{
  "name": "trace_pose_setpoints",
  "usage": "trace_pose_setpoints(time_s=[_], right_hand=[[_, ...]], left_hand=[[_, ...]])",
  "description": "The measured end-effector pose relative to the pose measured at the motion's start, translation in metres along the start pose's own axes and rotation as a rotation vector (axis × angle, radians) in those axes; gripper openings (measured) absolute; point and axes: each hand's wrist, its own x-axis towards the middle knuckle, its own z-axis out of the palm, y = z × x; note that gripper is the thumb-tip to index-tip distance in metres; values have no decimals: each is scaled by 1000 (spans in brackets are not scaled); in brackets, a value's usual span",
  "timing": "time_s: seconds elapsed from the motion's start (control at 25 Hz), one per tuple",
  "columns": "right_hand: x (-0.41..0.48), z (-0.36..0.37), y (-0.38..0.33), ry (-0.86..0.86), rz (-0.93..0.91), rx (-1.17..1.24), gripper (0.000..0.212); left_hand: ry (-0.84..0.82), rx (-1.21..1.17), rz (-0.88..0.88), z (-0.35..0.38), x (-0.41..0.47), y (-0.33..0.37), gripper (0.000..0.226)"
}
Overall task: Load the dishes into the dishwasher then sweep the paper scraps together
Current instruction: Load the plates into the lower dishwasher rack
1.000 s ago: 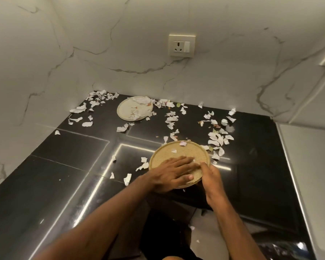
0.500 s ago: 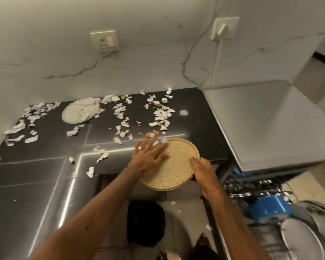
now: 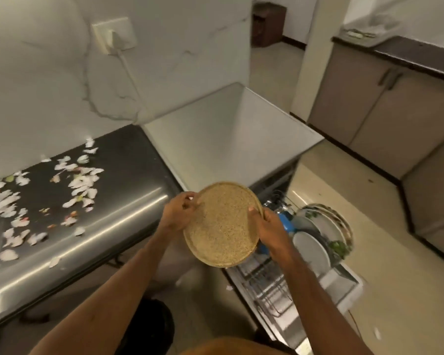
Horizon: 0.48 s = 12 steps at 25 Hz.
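At frame centre, your left hand [image 3: 178, 214] and right hand [image 3: 270, 228] clamp their fingers on opposite rims of the speckled plate [image 3: 221, 226], above the dishwasher rack [image 3: 267, 285]. It seems stiff and light; grip the rim.

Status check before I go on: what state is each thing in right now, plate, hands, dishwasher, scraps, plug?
Speckled plate: held in the air, no scraps on it.
Left hand: grips the plate's left rim.
Right hand: grips its right rim.
Dishwasher rack: pulled out, partly loaded.
White plates: on edge in the rack.
Paper scraps: scattered on the counter.
Plug: in the socket.
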Motion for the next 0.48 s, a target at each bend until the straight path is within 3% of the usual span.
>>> trace_pose_setpoints(time_s=[0.08, 0.2, 0.32, 0.48], right_hand=[[11, -56, 25, 111, 23, -38, 25], [18, -124, 68, 249, 110, -174, 12], [13, -158, 104, 298, 182, -354, 24], [2, -175, 140, 367, 252, -380, 33]], left_hand=[[-105, -70, 6, 43, 14, 37, 26], [-228, 47, 161, 108, 25, 95, 15], [-376, 247, 340, 165, 31, 128, 10], [-596, 472, 520, 231, 37, 155, 10]])
